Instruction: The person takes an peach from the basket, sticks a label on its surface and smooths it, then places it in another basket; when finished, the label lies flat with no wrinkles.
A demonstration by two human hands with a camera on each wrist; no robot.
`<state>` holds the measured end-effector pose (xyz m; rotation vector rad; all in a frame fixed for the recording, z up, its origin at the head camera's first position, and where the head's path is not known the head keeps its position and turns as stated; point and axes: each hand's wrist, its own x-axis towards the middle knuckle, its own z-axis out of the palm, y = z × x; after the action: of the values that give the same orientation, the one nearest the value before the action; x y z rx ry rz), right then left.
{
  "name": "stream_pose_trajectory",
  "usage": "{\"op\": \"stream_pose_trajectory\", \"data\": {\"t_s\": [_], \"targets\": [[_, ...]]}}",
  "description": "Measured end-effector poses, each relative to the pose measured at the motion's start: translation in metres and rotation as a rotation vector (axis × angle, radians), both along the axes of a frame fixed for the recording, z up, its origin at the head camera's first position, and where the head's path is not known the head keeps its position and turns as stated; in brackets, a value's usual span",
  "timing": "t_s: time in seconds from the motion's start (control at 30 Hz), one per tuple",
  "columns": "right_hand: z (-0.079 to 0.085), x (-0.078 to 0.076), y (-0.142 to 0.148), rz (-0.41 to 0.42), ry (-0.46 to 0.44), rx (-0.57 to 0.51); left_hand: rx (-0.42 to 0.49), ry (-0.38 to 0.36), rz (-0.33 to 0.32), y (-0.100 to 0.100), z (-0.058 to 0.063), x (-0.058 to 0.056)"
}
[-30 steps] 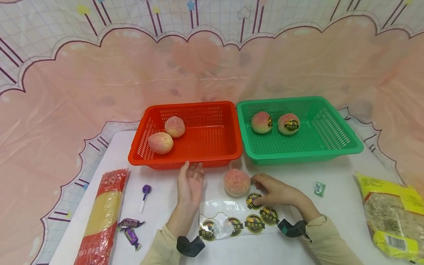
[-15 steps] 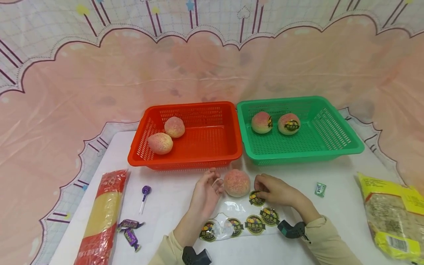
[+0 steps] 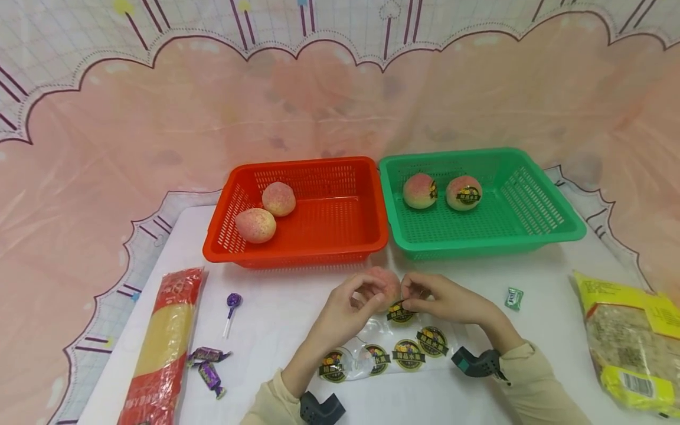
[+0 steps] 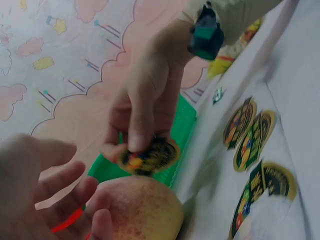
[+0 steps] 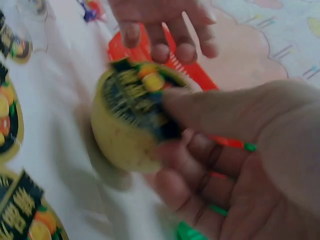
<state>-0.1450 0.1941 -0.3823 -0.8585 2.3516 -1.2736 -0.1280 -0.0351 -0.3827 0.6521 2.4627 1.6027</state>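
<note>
My right hand (image 3: 451, 298) pinches a round black-and-gold sticker (image 3: 399, 313) between thumb and fingers. Right behind it on the table sits a pink-and-yellow peach (image 3: 390, 283); in the right wrist view the sticker (image 5: 137, 95) overlaps the peach (image 5: 120, 145). My left hand (image 3: 342, 310) is at the peach's left side, fingers loosely bent, holding nothing. From the left wrist, those fingers (image 4: 65, 185) overlap the edge of the peach (image 4: 140, 205). Below both hands lies a clear sticker sheet (image 3: 385, 336) bearing several more stickers.
A red basket (image 3: 303, 260) with two peaches (image 3: 256, 225) stands behind, beside a green basket (image 3: 489, 242) with two stickered peaches (image 3: 464, 193). To the left are a red-and-yellow packet (image 3: 164, 336), a lollipop (image 3: 234, 300) and purple sweets (image 3: 211, 378); to the right, a green sweet (image 3: 513, 298) and yellow bag (image 3: 632, 348).
My left hand has moved right, from in front of the red basket to the peach, turning over on the way. The pinched sticker has shifted slightly left, over the peach's lower edge.
</note>
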Motion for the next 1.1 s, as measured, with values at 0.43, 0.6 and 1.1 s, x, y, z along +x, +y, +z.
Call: {"op": "stream_pose_trajectory", "data": {"t_s": [0.43, 0.6, 1.1], "targets": [[0.004, 0.006, -0.028, -0.115, -0.036, -0.293, 0.028, -0.051, 0.099, 0.001, 0.009, 0.002], [-0.001, 0.006, -0.035, -0.215, -0.015, -0.274, 0.095, -0.073, 0.158, 0.003, 0.025, 0.007], [0.015, 0.017, -0.054, -0.387, 0.059, -0.213, 0.119, -0.022, 0.216, 0.007, 0.013, 0.004]]}}
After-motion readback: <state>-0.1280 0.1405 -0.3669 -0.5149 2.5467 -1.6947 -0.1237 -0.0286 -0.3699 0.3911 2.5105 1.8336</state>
